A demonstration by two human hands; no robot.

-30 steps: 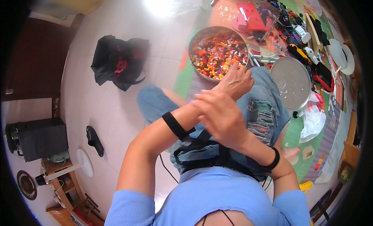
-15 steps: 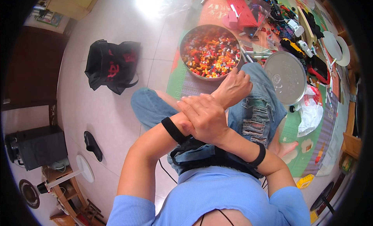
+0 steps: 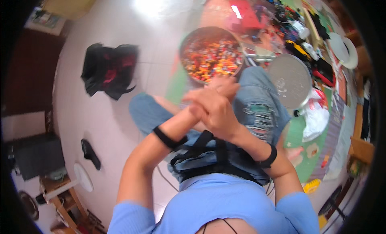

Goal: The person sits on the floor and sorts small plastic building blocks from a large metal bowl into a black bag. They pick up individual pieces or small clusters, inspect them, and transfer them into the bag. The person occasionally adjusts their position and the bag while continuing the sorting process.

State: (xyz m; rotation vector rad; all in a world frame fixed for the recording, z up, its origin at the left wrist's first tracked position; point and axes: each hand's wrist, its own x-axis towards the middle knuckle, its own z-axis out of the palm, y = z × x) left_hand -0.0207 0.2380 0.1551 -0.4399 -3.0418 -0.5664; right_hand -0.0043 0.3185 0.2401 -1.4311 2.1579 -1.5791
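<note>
Pale, glossy floor tiles (image 3: 120, 113) lie under a seated person in torn blue jeans (image 3: 257, 109) and a light blue top. Both bare hands meet in front of the chest, above the lap: the right hand (image 3: 215, 111) lies over the left hand (image 3: 223, 86), whose wrist crosses beneath it. The picture is blurred there, so I cannot tell whether the fingers of either hand are curled shut or loose, and nothing can be made out between them. A black band sits on the left wrist (image 3: 167, 138) and another black band on the right wrist (image 3: 268, 157).

Just beyond the hands, on the floor in front of the knees, stands a large round metal bowl (image 3: 192, 37) filled with small red, orange and yellow pieces (image 3: 211, 59). To its right, near the right knee, lies a round grey metal lid (image 3: 290, 79), with a white plastic bag (image 3: 315, 117) just below it. A black and red bag (image 3: 109, 69) lies well apart to the left, and a black slipper (image 3: 90, 153) further down near a dark box.
</note>
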